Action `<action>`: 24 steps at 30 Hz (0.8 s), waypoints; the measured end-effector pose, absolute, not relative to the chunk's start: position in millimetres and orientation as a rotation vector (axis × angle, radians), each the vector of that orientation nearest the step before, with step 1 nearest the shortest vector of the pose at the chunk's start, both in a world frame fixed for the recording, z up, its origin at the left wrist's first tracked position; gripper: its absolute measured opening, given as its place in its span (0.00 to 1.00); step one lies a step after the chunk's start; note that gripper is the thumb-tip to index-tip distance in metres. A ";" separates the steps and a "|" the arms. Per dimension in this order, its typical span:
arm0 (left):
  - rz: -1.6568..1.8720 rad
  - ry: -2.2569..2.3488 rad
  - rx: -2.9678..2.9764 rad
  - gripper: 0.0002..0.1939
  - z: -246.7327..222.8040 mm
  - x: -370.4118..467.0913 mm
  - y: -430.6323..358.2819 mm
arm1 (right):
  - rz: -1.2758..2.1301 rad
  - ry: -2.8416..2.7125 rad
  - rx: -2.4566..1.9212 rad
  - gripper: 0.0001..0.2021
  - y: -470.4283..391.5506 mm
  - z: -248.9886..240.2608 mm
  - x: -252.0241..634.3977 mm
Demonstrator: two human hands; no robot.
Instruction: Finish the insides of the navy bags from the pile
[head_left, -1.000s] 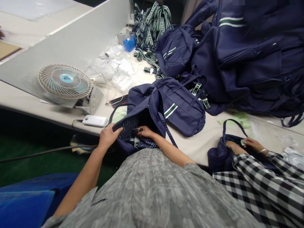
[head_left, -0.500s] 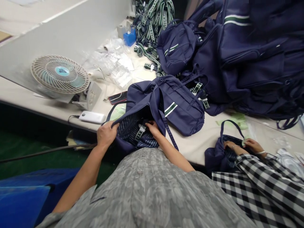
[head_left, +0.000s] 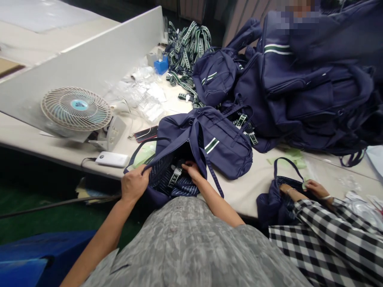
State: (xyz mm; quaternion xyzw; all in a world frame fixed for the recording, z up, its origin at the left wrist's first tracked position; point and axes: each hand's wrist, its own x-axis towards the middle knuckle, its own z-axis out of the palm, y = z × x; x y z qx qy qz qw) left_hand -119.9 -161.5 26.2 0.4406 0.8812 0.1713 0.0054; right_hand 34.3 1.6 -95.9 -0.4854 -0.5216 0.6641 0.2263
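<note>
A navy bag (head_left: 172,131) gapes open in front of me at the table's edge, its dark lining patterned with small white marks. My left hand (head_left: 135,183) is closed on the near left edge of its opening. Inside the mouth, my right hand (head_left: 191,170) grips the end of a lettered webbing strap (head_left: 174,178), dark with white letters and a small white tag on it. The strap's lower part rests against the lining. Behind the opening lies a navy bag panel (head_left: 229,145) with a green and white stripe.
A fan (head_left: 78,107) and a white power bank (head_left: 112,159) stand to the left. Navy bags (head_left: 299,91) are heaped at the right, webbing straps (head_left: 188,48) at the back. A co-worker in a checked sleeve (head_left: 338,227) handles another navy bag (head_left: 271,203).
The view has tipped up slightly, so the table things sit lower in the picture. Both hands keep their places on the bag and strap.
</note>
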 end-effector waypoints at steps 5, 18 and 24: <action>0.614 2.656 1.962 0.11 40.2 -81.1 -164.7 | 1.784 -1.459 -1.389 0.10 -3.1 -69.3 42.2; 0.489 2.618 1.904 0.13 32.1 -74.4 -147.4 | 2.237 -1.701 -0.602 0.19 -12.7 48.8 94.8; 0.511 2.703 1.472 0.17 27.8 -102.9 -157.6 | 0.917 -1.888 -1.283 0.19 -12.0 28.3 150.0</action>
